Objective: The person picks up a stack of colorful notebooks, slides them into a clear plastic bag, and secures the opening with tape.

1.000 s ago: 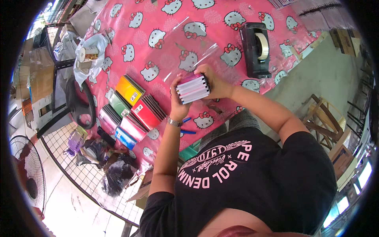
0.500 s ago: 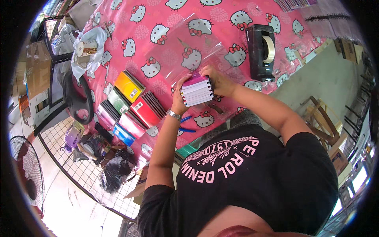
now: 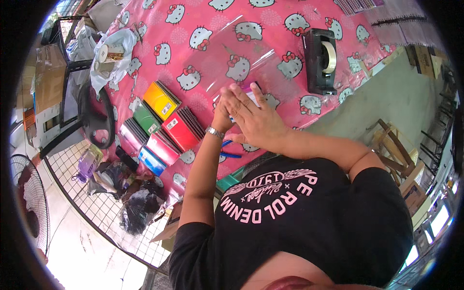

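Nearest to me is a black shirt [image 3: 309, 212] with pale letters. Past it I see a silver watch [image 3: 214, 132] on the left wrist. The right hand [image 3: 256, 121] is flat, with its fingers stretched out straight, not clutching anything. It lies across a pile of notebooks [image 3: 252, 96] and hides most of it. I can just see a bit of purple cover and white pages peeking out. The left hand [image 3: 222, 113] is at the left side of that pile, but its fingers are mostly covered, so I cannot tell if it is gripping. The pile is between the two hands, over the near part of the pink tablecloth [image 3: 328, 10].

A blue tool [image 3: 231, 155] is beside the left wrist. To the left lie the coloured notebooks [image 3: 183, 128]: yellow, green, red, pink, blue and a shiny one. Just past the hands I see a clear plastic sheet [image 3: 232, 53], with a black tape holder [image 3: 314, 63] to its right. Farther off, at the left, is a white bag [image 3: 113, 60] with a roll inside.
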`<action>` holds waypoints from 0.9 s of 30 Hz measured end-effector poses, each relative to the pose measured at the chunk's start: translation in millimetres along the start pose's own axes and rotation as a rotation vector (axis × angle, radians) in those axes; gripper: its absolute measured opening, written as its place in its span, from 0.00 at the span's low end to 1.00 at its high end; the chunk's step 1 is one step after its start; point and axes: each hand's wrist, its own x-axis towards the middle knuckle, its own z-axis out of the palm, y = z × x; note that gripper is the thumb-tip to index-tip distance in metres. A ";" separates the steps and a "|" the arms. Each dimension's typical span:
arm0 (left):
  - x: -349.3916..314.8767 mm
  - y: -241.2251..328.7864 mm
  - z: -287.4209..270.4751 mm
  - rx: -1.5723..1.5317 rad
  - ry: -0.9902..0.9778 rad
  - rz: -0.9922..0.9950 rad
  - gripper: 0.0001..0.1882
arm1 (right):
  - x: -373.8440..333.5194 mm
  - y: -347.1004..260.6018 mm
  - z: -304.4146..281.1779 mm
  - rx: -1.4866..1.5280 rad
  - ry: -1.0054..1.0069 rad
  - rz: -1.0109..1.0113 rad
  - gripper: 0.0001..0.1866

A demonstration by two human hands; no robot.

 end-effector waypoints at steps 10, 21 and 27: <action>-6.0 -24.6 10.4 -0.212 0.000 -0.083 0.43 | -1.3 23.1 32.7 -0.225 -0.004 0.124 0.48; 60.7 -14.2 -65.7 -0.493 0.146 -0.537 0.31 | 46.2 118.1 75.6 0.867 -0.058 0.824 0.48; 48.7 -15.8 -33.2 -0.831 0.381 -0.880 0.24 | 61.5 124.5 83.5 0.846 -0.272 0.906 0.50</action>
